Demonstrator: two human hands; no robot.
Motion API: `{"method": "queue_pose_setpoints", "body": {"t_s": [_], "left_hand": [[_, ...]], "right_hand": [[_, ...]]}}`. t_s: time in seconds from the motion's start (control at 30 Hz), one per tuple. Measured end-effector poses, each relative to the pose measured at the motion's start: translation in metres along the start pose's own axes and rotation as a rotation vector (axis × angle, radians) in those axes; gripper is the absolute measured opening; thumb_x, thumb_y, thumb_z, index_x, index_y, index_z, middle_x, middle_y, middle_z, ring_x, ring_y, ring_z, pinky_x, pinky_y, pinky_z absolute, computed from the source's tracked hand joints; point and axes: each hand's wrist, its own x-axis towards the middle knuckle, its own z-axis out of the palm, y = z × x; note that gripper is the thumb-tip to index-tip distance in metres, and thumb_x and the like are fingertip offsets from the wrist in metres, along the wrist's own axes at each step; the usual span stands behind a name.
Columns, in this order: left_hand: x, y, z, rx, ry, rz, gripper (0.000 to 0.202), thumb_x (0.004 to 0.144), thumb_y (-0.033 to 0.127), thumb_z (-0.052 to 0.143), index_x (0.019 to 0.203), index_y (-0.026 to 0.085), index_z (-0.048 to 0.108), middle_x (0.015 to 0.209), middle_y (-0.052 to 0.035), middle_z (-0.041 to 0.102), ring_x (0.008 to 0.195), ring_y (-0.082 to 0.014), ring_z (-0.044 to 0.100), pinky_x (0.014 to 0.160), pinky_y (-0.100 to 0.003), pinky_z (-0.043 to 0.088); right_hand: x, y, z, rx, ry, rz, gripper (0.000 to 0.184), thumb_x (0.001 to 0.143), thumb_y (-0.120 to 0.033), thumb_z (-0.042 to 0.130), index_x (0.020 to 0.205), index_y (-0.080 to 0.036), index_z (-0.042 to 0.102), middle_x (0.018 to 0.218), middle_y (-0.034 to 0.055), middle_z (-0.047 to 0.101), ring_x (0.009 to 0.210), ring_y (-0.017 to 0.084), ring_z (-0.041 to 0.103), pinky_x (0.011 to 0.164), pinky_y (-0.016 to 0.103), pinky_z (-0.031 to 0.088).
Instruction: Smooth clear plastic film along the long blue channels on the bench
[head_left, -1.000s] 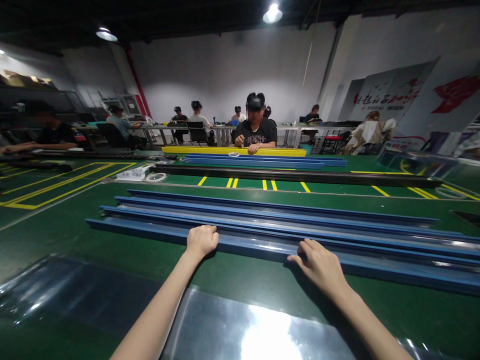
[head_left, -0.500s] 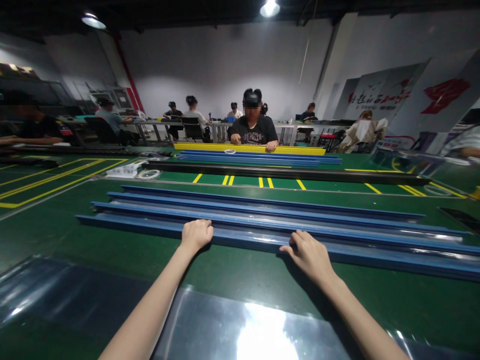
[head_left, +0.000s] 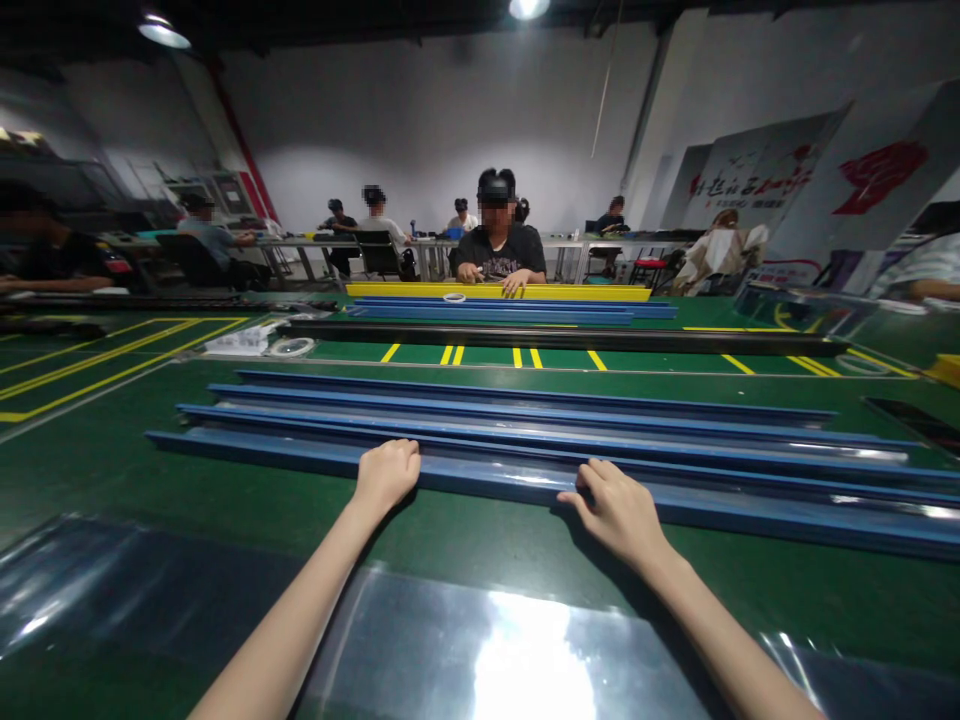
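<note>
Several long blue rails [head_left: 525, 420] lie side by side across the green table [head_left: 150, 490]. My left hand [head_left: 386, 474] is curled over the near edge of the nearest blue rail [head_left: 487, 482], fingers closed on it. My right hand [head_left: 616, 508] rests on the same rail further right, its fingers bent over the rail's edge. Both forearms reach in from the bottom of the view.
A clear plastic sheet [head_left: 465, 650] lies on the table in front of me. Beyond the blue rails lie a black rail [head_left: 562, 340], more blue rails and a yellow one [head_left: 499, 292], where a seated person [head_left: 496, 250] works. Tape rolls [head_left: 291, 347] sit left; other people sit behind.
The view has drifted slightly; the rails and my hands sit a little lower and further left. Both hands keep their hold on the nearest rail.
</note>
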Motion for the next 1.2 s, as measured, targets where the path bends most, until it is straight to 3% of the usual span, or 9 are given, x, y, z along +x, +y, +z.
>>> {"method": "queue_pose_setpoints", "body": {"t_s": [0.23, 0.43, 0.67, 0.8, 0.93, 1.07, 1.13, 1.2], "left_hand": [[-0.001, 0.005, -0.003, -0.005, -0.034, -0.015, 0.034, 0.080, 0.020, 0.025, 0.075, 0.019, 0.058, 0.086, -0.0040, 0.065, 0.083, -0.0181, 0.060, 0.059, -0.023, 0.039], [-0.003, 0.011, -0.004, -0.017, -0.026, -0.034, 0.034, 0.080, 0.020, 0.025, 0.076, 0.019, 0.058, 0.085, -0.0045, 0.065, 0.082, -0.0191, 0.060, 0.059, -0.025, 0.041], [-0.002, 0.017, -0.006, -0.011, -0.052, -0.012, 0.034, 0.080, 0.020, 0.024, 0.077, 0.018, 0.058, 0.086, -0.0053, 0.065, 0.083, -0.0205, 0.060, 0.060, -0.027, 0.042], [-0.001, 0.018, -0.005, -0.017, -0.048, -0.009, 0.033, 0.080, 0.020, 0.025, 0.076, 0.019, 0.058, 0.085, -0.0052, 0.064, 0.081, -0.0202, 0.060, 0.060, -0.026, 0.041], [-0.002, 0.014, -0.008, -0.060, -0.020, 0.016, 0.027, 0.078, 0.021, 0.030, 0.070, 0.019, 0.056, 0.080, -0.0033, 0.063, 0.076, -0.0179, 0.059, 0.059, -0.024, 0.039], [0.007, 0.016, -0.018, -0.085, 0.132, 0.035, 0.023, 0.079, 0.022, 0.034, 0.069, 0.019, 0.054, 0.078, -0.0026, 0.059, 0.074, -0.0159, 0.056, 0.058, -0.023, 0.038], [0.018, 0.020, -0.022, -0.092, 0.189, 0.095, 0.024, 0.080, 0.022, 0.033, 0.071, 0.019, 0.055, 0.079, -0.0033, 0.057, 0.077, -0.0157, 0.055, 0.062, -0.023, 0.038], [0.035, 0.025, -0.023, -0.098, 0.214, 0.170, 0.022, 0.081, 0.021, 0.034, 0.075, 0.019, 0.055, 0.083, -0.0040, 0.057, 0.082, -0.0164, 0.053, 0.067, -0.024, 0.039]], "right_hand": [[0.000, 0.003, -0.001, -0.083, 0.026, -0.121, 0.032, 0.085, -0.042, 0.036, 0.070, -0.018, 0.050, 0.071, 0.0037, 0.055, 0.068, 0.016, 0.047, 0.058, 0.026, 0.027], [-0.003, 0.010, 0.002, -0.086, 0.053, -0.126, 0.033, 0.085, -0.042, 0.035, 0.070, -0.017, 0.050, 0.070, 0.0041, 0.054, 0.065, 0.015, 0.045, 0.056, 0.025, 0.025], [-0.002, 0.016, 0.000, -0.045, -0.001, -0.104, 0.033, 0.084, -0.044, 0.035, 0.070, -0.018, 0.049, 0.071, 0.0039, 0.055, 0.067, 0.015, 0.047, 0.057, 0.025, 0.027], [-0.001, 0.020, -0.004, 0.031, -0.075, -0.044, 0.034, 0.083, -0.045, 0.035, 0.069, -0.018, 0.050, 0.073, 0.0039, 0.055, 0.068, 0.015, 0.049, 0.057, 0.024, 0.028], [0.005, 0.025, -0.014, 0.168, -0.243, -0.004, 0.033, 0.080, -0.049, 0.040, 0.073, -0.019, 0.052, 0.078, 0.0037, 0.058, 0.071, 0.016, 0.051, 0.056, 0.024, 0.030], [0.021, 0.034, -0.029, 0.334, -0.436, -0.039, 0.034, 0.073, -0.054, 0.048, 0.079, -0.021, 0.057, 0.076, 0.0018, 0.061, 0.068, 0.015, 0.053, 0.056, 0.023, 0.031], [0.034, 0.039, -0.034, 0.396, -0.462, -0.017, 0.036, 0.076, -0.054, 0.043, 0.076, -0.021, 0.058, 0.072, 0.0011, 0.061, 0.064, 0.015, 0.053, 0.054, 0.023, 0.032], [0.048, 0.045, -0.034, 0.397, -0.401, 0.025, 0.038, 0.080, -0.052, 0.036, 0.073, -0.021, 0.057, 0.069, 0.0016, 0.061, 0.064, 0.015, 0.053, 0.055, 0.023, 0.032]]}}
